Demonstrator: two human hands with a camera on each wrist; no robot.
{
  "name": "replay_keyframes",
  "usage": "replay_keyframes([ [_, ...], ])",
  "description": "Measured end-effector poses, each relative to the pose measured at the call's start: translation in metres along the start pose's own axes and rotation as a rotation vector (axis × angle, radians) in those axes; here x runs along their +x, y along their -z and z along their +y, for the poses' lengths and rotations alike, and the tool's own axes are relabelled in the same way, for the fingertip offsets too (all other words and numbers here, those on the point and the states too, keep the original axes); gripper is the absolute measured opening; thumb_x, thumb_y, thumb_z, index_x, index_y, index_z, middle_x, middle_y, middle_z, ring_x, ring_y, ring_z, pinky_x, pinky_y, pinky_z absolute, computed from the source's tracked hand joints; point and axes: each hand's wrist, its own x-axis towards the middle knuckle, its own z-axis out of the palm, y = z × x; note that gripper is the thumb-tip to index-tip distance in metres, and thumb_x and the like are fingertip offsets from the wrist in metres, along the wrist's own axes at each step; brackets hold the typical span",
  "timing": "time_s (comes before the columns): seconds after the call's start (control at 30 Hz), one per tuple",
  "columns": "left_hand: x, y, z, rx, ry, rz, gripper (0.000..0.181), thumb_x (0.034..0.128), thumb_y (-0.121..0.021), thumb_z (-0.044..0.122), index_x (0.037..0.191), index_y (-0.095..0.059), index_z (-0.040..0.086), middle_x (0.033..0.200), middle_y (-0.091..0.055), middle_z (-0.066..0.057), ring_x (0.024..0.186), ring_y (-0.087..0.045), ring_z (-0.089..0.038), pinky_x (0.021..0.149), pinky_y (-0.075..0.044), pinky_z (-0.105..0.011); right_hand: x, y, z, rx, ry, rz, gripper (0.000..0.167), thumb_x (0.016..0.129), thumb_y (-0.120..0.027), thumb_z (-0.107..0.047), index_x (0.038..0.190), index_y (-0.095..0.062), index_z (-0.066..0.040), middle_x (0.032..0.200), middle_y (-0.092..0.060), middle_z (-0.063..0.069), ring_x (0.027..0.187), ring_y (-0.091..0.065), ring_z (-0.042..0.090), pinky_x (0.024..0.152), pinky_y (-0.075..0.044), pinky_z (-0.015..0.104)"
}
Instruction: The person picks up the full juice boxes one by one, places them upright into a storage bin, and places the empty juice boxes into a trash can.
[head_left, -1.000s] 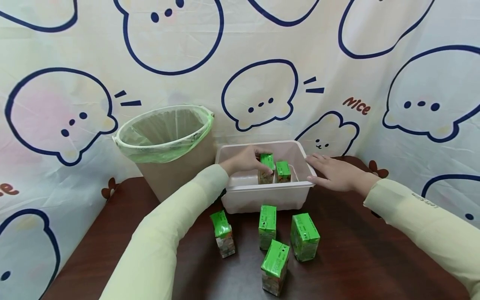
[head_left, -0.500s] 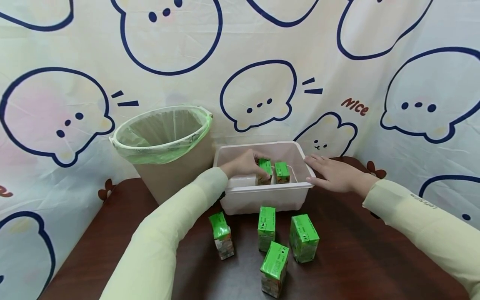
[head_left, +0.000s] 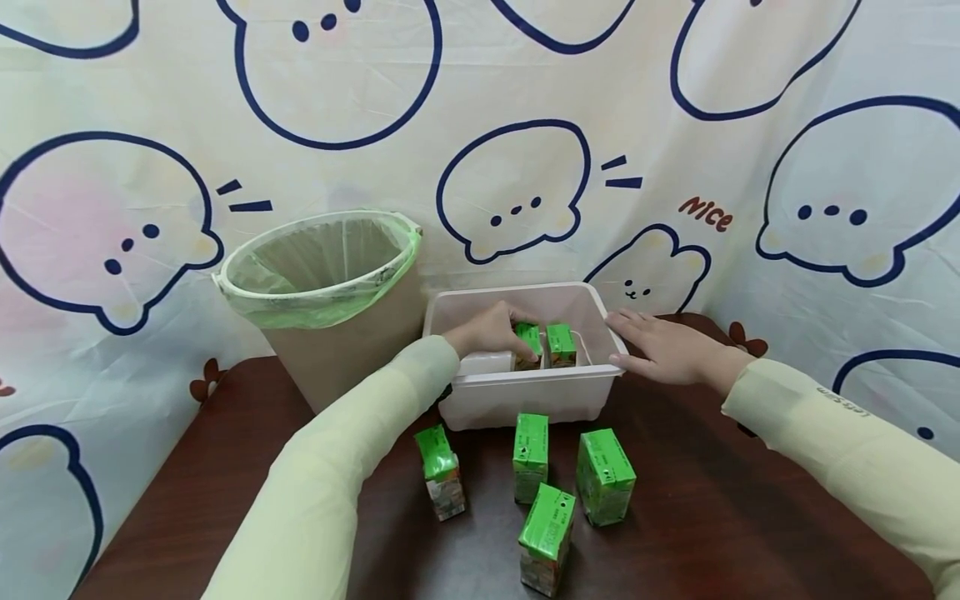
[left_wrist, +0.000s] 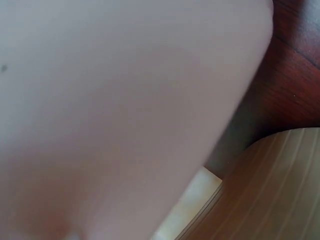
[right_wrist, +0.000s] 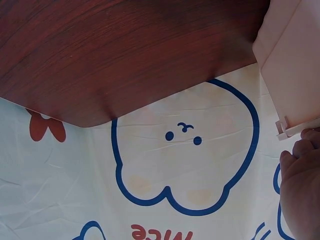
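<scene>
1. Two of the six cartons in view are inside the tub (head_left: 525, 402): the gripped carton (head_left: 528, 337) and its neighbour (head_left: 561, 346), just to the right.
2. Four stand outside on the tabletop (head_left: 720, 483): the leftmost carton (head_left: 442, 475), middle carton (head_left: 531, 458), rightmost carton (head_left: 606, 477) and nearest carton (head_left: 546, 540). By that split, the work looks about a third along.
3. The left hand (head_left: 491, 327) pinches the gripped carton between fingers and thumb; it seems not yet let go.
4. The right hand (head_left: 663, 343) lies with fingers extended on the tub's right rim.
5. The tub's front wall hides both inner cartons' bases; a white object (head_left: 483, 364) and a thin strand (head_left: 583, 345) in there are unclear.
6. Blurred skin (left_wrist: 110, 115) fills most of the left wrist view; the right wrist view cuts its hand off.
</scene>
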Motion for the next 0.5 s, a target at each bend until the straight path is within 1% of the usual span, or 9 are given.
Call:
replay_keyframes([
  [0.1, 0.0016, -0.0010, 0.0001, 0.014, -0.011, 0.005, 0.056, 0.0716, -0.088, 0.018, 0.124, -0.068, 0.012, 0.105, -0.071, 0.006, 0.069, -0.050, -0.012, 0.062, -0.042, -0.023, 0.0005, 0.0002, 0.0003, 0.000, 0.002, -0.001, 0.080, 0.096, -0.043, -0.060, 0.155, -0.023, -0.010, 0.156, -0.025, 0.019, 0.140, -0.027, 0.042, 0.104, -0.029, 0.064],
  [0.2, 0.0031, -0.0029, 0.0017, 0.024, -0.015, 0.004, 0.056, 0.0714, -0.088, 0.018, 0.123, -0.068, 0.011, 0.109, -0.070, 0.004, 0.075, -0.053, -0.011, 0.066, -0.044, -0.022, 0.0005, 0.0007, 0.0007, 0.005, 0.006, -0.001, 0.081, 0.096, -0.041, -0.061, 0.155, -0.023, -0.009, 0.156, -0.025, 0.020, 0.140, -0.027, 0.042, 0.104, -0.029, 0.065],
  [0.33, 0.0034, -0.0067, 0.0044, 0.043, 0.007, -0.008, 0.057, 0.0718, -0.088, 0.018, 0.124, -0.067, 0.009, 0.116, -0.069, 0.000, 0.089, -0.057, -0.011, 0.074, -0.047, -0.022, -0.0001, 0.0010, 0.0004, 0.011, 0.004, -0.005, 0.080, 0.096, -0.042, -0.060, 0.155, -0.023, -0.010, 0.156, -0.025, 0.020, 0.140, -0.026, 0.042, 0.104, -0.028, 0.065],
  [0.5, 0.0029, -0.0095, 0.0061, 0.050, 0.027, -0.028, 0.059, 0.0731, -0.087, 0.017, 0.127, -0.065, 0.007, 0.124, -0.065, -0.004, 0.100, -0.058, -0.010, 0.083, -0.048, -0.023, -0.0006, 0.0012, 0.0002, 0.009, 0.003, -0.010, 0.080, 0.096, -0.041, -0.061, 0.155, -0.023, -0.010, 0.156, -0.025, 0.020, 0.140, -0.026, 0.043, 0.104, -0.028, 0.066],
])
